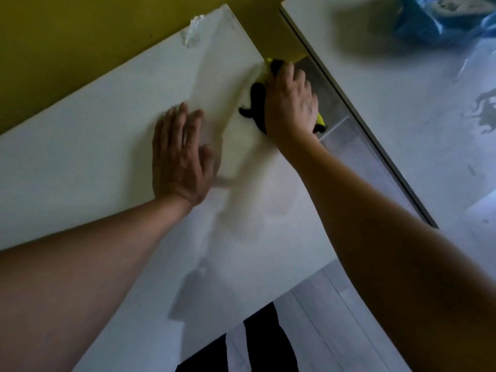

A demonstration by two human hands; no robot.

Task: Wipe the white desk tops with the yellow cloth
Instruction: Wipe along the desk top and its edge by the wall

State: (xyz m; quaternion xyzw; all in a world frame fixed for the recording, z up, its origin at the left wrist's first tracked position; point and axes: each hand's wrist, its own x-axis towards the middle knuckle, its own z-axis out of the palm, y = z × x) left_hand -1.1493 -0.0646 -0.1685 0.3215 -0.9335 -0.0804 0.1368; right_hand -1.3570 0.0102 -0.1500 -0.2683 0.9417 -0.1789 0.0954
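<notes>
A white desk top point(107, 130) fills the left and middle of the head view. My left hand point(181, 154) lies flat on it with straight fingers. My right hand point(291, 96) presses the yellow cloth point(320, 120) down at the desk's right edge, near the far corner. The cloth shows yellow at both ends of the hand and has a dark part point(256, 103) sticking out to the left. Most of the cloth is hidden under the hand. A second white desk top point(402, 103) stands to the right across a narrow gap.
A yellow wall point(80, 36) backs the desks. A strip of clear tape point(193, 33) sticks to the left desk's far edge. A blue plastic bag point(442, 20) lies on the right desk's far end. Grey floor point(335, 124) shows in the gap and below.
</notes>
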